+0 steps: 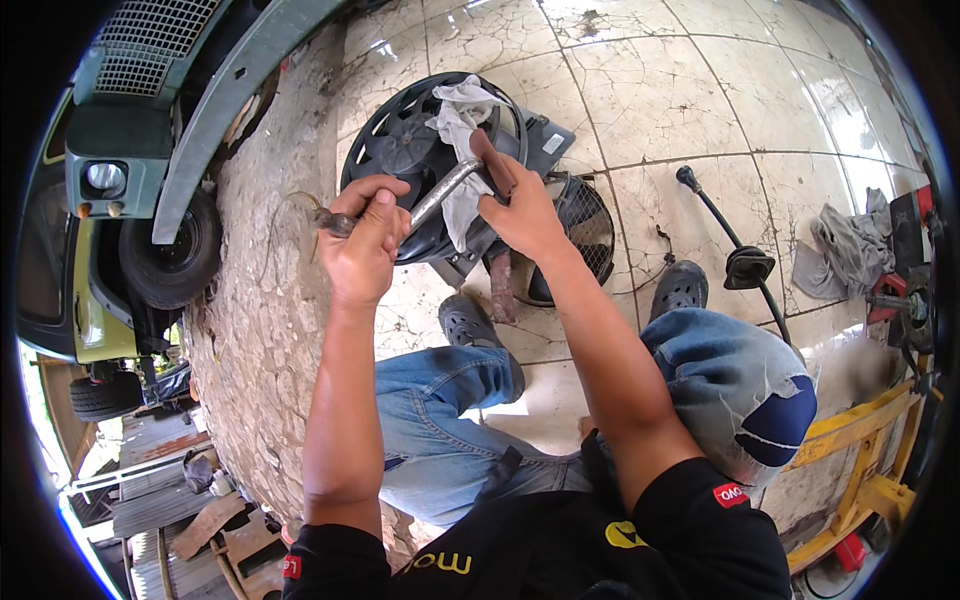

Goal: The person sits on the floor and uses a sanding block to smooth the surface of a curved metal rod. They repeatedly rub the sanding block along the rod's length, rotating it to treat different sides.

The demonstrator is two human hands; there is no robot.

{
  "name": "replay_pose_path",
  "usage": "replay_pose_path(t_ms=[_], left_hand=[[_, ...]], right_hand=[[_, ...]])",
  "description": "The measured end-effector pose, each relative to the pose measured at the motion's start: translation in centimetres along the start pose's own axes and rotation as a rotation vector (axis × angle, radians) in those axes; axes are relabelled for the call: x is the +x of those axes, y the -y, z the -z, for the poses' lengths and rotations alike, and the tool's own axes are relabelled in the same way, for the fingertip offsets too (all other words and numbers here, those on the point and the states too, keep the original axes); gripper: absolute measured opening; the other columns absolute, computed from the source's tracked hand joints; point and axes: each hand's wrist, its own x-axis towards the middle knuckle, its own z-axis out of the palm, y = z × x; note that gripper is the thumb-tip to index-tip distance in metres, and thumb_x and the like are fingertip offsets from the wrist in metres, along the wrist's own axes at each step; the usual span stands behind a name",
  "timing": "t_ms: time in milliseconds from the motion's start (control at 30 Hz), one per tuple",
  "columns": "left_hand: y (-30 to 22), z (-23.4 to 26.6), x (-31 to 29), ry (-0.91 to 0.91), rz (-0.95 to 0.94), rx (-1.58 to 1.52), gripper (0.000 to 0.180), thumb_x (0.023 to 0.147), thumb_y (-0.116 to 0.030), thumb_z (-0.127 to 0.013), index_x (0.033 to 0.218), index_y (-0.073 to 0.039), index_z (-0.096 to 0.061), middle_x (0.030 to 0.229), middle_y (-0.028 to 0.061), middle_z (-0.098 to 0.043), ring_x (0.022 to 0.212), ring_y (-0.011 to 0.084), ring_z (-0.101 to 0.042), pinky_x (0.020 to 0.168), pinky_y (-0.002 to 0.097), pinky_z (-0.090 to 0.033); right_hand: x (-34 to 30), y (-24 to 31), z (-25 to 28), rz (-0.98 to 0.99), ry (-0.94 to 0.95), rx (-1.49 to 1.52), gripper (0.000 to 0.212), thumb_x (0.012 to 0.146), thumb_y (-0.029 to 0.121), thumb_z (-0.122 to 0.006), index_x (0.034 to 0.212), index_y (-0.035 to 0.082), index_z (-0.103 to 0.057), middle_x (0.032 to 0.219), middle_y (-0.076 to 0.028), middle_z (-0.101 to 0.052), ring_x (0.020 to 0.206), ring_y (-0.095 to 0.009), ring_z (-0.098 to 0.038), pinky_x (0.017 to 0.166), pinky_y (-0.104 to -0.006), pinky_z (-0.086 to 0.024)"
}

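Note:
My left hand (365,240) is closed around a bent metal bar (445,192), whose thicker dark end (335,222) sticks out to the left. My right hand (527,212) pinches a reddish-brown strip (491,160), which looks like sandpaper, at the bar's far bent end. Just beyond, a crumpled grey-white rag (462,112) lies over a black radiator fan (392,140) on the floor. A second, smaller round fan with a wire guard (590,225) sits under my right forearm. Another worn reddish strip (502,288) lies near my left foot.
A long black lever with a rubber boot (748,266) lies on the cracked tiles to the right. Further right are a grey cloth (850,245) and a yellow metal frame (860,440). A vehicle with a wheel (172,250) stands at left, beside rough concrete (260,300).

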Motion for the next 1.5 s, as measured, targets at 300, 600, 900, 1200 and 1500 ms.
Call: replay_pose_path(t_ms=[300, 600, 900, 1200, 1500], left_hand=[[-0.6, -0.5, -0.4, 0.047, 0.036, 0.121, 0.020, 0.099, -0.014, -0.056, 0.101, 0.005, -0.062, 0.055, -0.0025, -0.040, 0.048, 0.0063, -0.036, 0.061, 0.0269, -0.042], [-0.6, -0.9, 1.2, 0.046, 0.049, 0.093, 0.019, 0.097, -0.013, -0.058, 0.097, 0.004, -0.066, 0.057, -0.0017, -0.047, 0.049, 0.0054, -0.039, 0.052, 0.0230, -0.036], [-1.2, -1.2, 1.0, 0.196, 0.014, 0.184, 0.019, 0.095, -0.013, -0.059, 0.097, 0.004, -0.066, 0.061, 0.0008, -0.052, 0.052, 0.0056, -0.043, 0.052, 0.0217, -0.036], [-0.5, -0.4, 1.7, 0.201, 0.061, 0.056, 0.012, 0.091, -0.007, -0.060, 0.092, -0.001, -0.071, 0.069, -0.0010, -0.059, 0.059, 0.0056, -0.048, 0.053, 0.0231, -0.037], [-0.2, 1.2, 1.4, 0.139, 0.049, 0.103, 0.016, 0.095, -0.011, -0.058, 0.096, 0.003, -0.067, 0.059, -0.0018, -0.048, 0.054, 0.0057, -0.043, 0.052, 0.0237, -0.034]], right_hand=[[-0.7, 0.8, 0.7, 0.124, -0.022, -0.217, 0.062, 0.085, 0.000, -0.051, 0.146, 0.007, -0.037, 0.134, -0.022, -0.054, 0.124, -0.040, -0.051, 0.098, -0.0424, -0.045], [-4.0, 1.9, -2.0, 0.512, -0.318, -0.690, 0.061, 0.090, 0.005, -0.051, 0.149, 0.010, -0.037, 0.152, -0.017, -0.038, 0.137, -0.038, -0.039, 0.111, -0.0521, -0.033], [0.9, 4.4, 2.3, 0.331, 0.111, -0.755, 0.052, 0.090, 0.009, -0.051, 0.142, 0.011, -0.045, 0.139, -0.011, -0.053, 0.136, -0.035, -0.043, 0.104, -0.0531, -0.039], [-3.4, 3.1, -0.7, 0.612, -0.230, -1.041, 0.048, 0.097, 0.013, -0.045, 0.144, 0.005, -0.040, 0.145, -0.013, -0.048, 0.138, -0.030, -0.041, 0.107, -0.0538, -0.035], [-0.9, 4.3, 2.2, 0.427, -0.096, -0.974, 0.059, 0.095, 0.016, -0.048, 0.149, 0.002, -0.031, 0.151, -0.018, -0.037, 0.142, -0.035, -0.034, 0.112, -0.0543, -0.031]])
